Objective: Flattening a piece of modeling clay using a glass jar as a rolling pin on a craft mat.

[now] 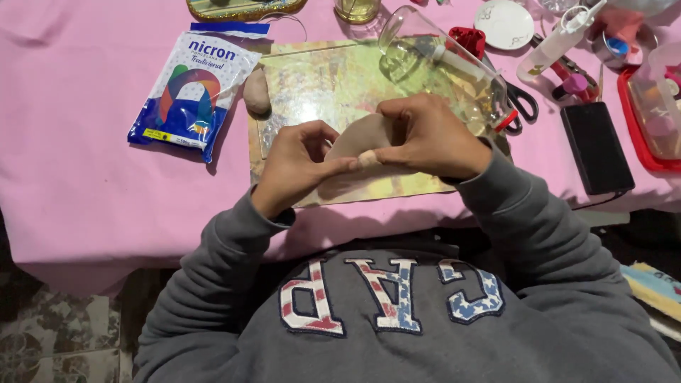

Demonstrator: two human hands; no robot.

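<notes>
**Flattened clay sheet held in both hands over the work mat**

Far left on the pink-clothed bench (85,177), a blue and white plastic packet with a rainbow arch printed on it (193,89) is seen lying flat, its top edge torn open. Just to its right, a small beige lump of modelling clay (257,91) rests touching the left edge of the glossy, yellow-green patterned work mat (319,78).

Over the near part of the mat, a thin beige sheet of flattened clay (360,135) is held up between both hands. The left hand (294,167) is closed on the sheet's near-left edge, thumb and forefinger pinching it. The right hand (429,138) is curled over the sheet's right side, fingers bent around it, so that part of the sheet is hidden.

Beyond the right hand, a clear glass bottle (440,67) lies on its side across the mat's far-right corner. Further right, black-handled scissors (523,103), a flat black rectangular case (596,145) and a red-rimmed clear tray (656,117) are noted on the bench.

Judgement on progress: one portion of clay appears already flattened to a sheet, while the lump beside the packet looks unworked. The sheet shows no finished form yet; shaping seems to be at an early-to-middle stage.
</notes>
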